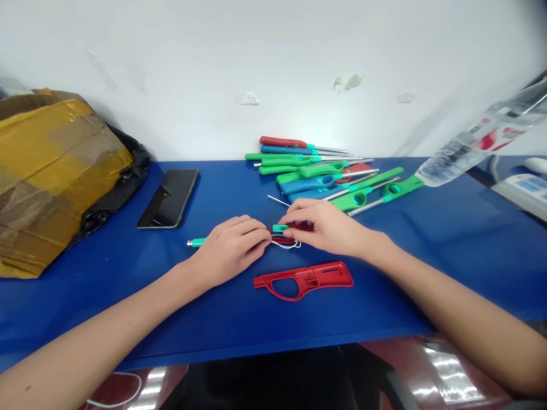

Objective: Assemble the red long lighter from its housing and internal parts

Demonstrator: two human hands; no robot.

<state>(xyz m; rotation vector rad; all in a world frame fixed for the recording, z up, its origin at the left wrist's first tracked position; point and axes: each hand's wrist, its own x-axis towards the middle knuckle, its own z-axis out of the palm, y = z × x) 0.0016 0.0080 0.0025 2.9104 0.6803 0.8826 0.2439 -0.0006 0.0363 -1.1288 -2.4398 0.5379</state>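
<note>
Fingers curled, my left hand (233,249) grips a red lighter body half; a teal collar (198,242) with a metal end sticks out to its left. My right hand (327,229) has its thumb and fingers closed at a small teal piece (280,228), which looks like a trigger, by the body's right part. A thin white wire (294,245) loops out between the hands. Much of the held body is hidden under my fingers. Nearer me, a loose red lighter shell half (314,277) lies flat on the blue table, its inner side up.
Behind my right hand lies a pile of long-necked lighters (314,169) in green, blue and red. A black phone (168,199) and a taped cardboard box (55,176) are on the left. At right are a plastic bottle (478,136) and a white device (523,191).
</note>
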